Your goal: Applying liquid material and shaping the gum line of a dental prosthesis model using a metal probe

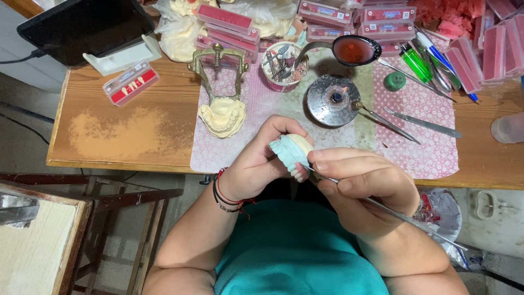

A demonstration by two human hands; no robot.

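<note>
Plaster dental cast (290, 151), pale teal with a row of teeth, sits above the worktop (114, 131) edge, clasped by the left hand (256, 164). Right hand (363, 188) fingers pinch a thin metal wax instrument (404, 217) against it. Judged rigid, brittle, chip-prone: best gripped by the base, clear of teeth.

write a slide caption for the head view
Left hand holds a pale dental cast; right hand applies a thin metal instrument.
</note>
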